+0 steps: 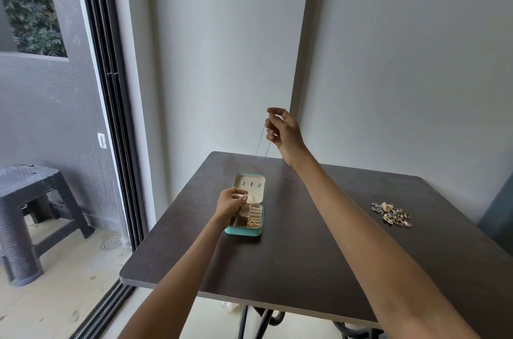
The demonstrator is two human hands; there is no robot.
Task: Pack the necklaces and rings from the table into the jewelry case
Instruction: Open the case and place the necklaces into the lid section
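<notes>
- The left hand (231, 201) hangs over the open jewelry case (248, 204). Its fingers pinch the low end of a thin necklace (261, 141), so that end can go into the lid, I think.
- The jewelry case lies flat on the dark counter (305, 241), near the counter's 10 o'clock corner. Its lid is up at 12 o'clock, so the little pockets are easy to reach. Some gold chain (251, 223) already sits in the bottom part, at about 6 o'clock in the case.
- The right hand (281, 130) is high in the air, at 1 o'clock from the case. It pinches the top of the necklace. Holding it high pulls the chain straight, so it does not knot.
- The rings (392, 215) wait in a small pile at 3 o'clock, well apart from the case. They are not packed yet.
</notes>
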